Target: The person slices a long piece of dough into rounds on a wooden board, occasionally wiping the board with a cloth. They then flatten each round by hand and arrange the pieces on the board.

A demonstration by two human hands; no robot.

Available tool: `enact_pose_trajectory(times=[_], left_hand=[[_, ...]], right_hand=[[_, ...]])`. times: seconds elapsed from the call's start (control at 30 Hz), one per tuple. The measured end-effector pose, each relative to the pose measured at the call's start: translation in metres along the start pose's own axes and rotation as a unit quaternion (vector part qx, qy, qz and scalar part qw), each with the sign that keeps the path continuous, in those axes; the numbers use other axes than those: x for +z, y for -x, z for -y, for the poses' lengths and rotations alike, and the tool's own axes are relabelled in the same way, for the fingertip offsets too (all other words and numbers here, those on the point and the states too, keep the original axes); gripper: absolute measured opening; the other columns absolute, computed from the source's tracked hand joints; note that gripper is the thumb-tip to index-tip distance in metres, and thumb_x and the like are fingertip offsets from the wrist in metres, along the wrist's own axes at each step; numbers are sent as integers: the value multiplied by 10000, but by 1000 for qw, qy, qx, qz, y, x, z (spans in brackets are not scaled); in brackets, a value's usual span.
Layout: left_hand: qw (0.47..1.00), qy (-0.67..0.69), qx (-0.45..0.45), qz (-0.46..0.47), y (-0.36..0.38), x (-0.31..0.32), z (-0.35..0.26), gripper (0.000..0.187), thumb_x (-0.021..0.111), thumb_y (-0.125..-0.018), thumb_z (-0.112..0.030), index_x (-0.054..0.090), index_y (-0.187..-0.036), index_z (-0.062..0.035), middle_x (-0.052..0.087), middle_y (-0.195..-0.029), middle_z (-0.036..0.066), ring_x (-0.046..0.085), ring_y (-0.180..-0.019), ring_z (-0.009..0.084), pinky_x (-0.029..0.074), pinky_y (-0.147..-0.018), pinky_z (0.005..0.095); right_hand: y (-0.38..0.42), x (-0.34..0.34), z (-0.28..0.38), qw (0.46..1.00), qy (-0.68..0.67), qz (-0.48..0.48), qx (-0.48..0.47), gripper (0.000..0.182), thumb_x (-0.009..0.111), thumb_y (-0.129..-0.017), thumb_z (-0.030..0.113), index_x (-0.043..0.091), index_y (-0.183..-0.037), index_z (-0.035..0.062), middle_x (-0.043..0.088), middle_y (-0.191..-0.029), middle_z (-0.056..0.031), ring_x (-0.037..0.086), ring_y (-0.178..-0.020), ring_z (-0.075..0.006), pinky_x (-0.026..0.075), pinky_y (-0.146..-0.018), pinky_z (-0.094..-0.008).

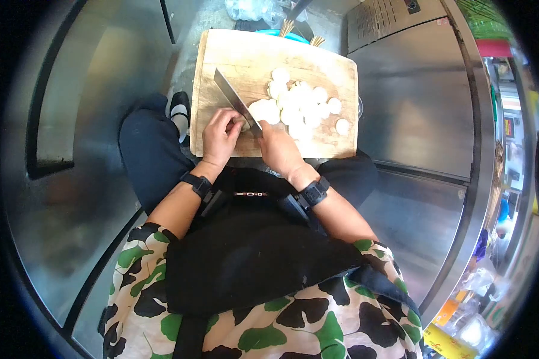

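Observation:
My right hand (pixel 279 149) is wrapped round the handle of a kitchen knife (pixel 233 97), whose broad blade points to the far left across a wooden cutting board (pixel 233 48). Just left of the blade, my left hand (pixel 218 137) has its fingers curled on a pale piece of a white vegetable (pixel 245 125), mostly hidden by the fingers. Right of the knife lies a loose heap of round white slices (pixel 302 109), overexposed, so their kind cannot be made out. One slice (pixel 342 126) lies apart near the board's right edge.
Steel cabinets stand close on the left (pixel 96 143) and right (pixel 410 102). Behind the board show a blue basin rim (pixel 290 36), tied bundles of thin sticks (pixel 286 27) and a clear plastic bag (pixel 254 9). Shelves with packages run along the far right.

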State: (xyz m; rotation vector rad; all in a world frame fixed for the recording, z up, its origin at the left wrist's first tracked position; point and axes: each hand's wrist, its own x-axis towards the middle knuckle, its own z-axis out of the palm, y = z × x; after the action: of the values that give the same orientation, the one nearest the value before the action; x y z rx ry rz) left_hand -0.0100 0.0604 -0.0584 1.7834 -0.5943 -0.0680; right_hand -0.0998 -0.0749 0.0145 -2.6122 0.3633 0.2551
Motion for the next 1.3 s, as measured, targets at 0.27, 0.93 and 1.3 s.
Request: enact_pose_trajectory(times=[0.27, 0.93, 1.3], left_hand=[[1000, 21, 13, -15, 3, 1, -3, 210, 711, -801, 15, 600, -974, -27, 594, -948, 72, 639, -787, 192, 540, -684, 282], [1000, -8, 8, -19, 2, 0, 0, 194, 720, -805, 5, 589, -947, -9, 600, -898, 88, 636, -731, 195, 522, -643, 283], [1000, -4, 4, -28, 1, 2, 0, 168, 715, -809, -13, 593, -924, -8, 593, -869, 100, 614, -684, 223, 494, -614, 309]], right_hand=[[30, -18, -12, 989, -132, -64, 33, 382, 591, -895, 76, 480, -1241, -42, 640, -817, -297, 642, -824, -464, 511, -712, -518], [72, -30, 1, 1000, -17, -11, 0, 219, 556, -919, 106, 472, -1105, 30, 646, -868, -249, 639, -826, -450, 499, -717, -535], [70, -39, 2, 1000, 18, 6, -4, 172, 540, -937, 116, 474, -1078, 46, 649, -884, -233, 649, -798, -441, 514, -684, -530]])
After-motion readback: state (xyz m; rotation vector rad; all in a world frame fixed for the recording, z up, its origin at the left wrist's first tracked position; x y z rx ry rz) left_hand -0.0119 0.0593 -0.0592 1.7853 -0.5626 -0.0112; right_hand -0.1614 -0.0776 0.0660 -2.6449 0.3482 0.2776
